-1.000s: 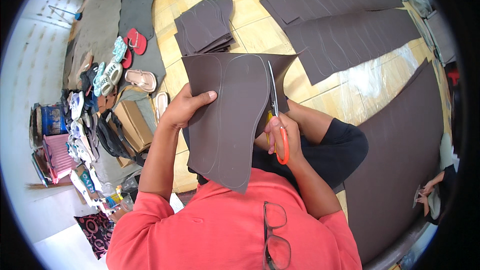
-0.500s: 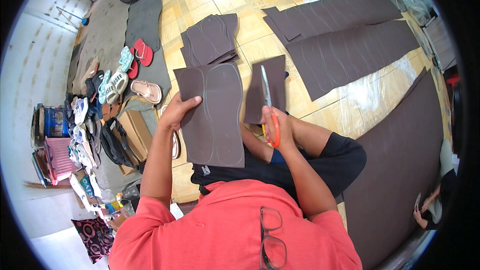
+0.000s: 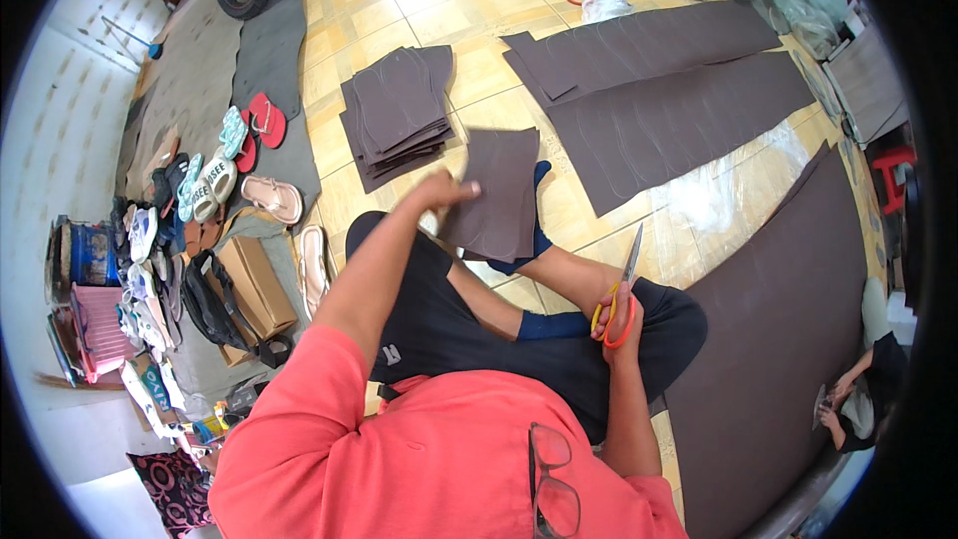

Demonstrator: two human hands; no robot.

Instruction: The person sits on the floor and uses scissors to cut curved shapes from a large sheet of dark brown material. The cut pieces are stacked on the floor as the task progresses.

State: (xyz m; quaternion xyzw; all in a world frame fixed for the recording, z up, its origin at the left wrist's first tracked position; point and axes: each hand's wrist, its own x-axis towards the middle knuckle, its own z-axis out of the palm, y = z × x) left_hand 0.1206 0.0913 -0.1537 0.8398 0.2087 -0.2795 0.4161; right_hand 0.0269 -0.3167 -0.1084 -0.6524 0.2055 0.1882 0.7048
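My right hand (image 3: pixel 620 327) is gripping the scissors (image 3: pixel 633 258) by their orange and yellow loops, near my right knee, with the blades pointing toward the far side. Unlike a second ago, they are no longer running along the material's edge; they are standing well apart from it, to the right. My left hand (image 3: pixel 436 192) is reaching farther out than before, its thumb overlapping the left edge of the dark brown piece (image 3: pixel 507 190), which is showing beyond my lap, beside my sock (image 3: pixel 542 236). Blur is hiding the fingers, so I cannot tell whether they are grasping the piece or releasing it. The stack (image 3: pixel 397 100) of brown pieces is lying near it, to the far left on the tiled floor (image 3: pixel 469 65). To my judgement, cutting is pausing and the work is turning to placing or sorting.
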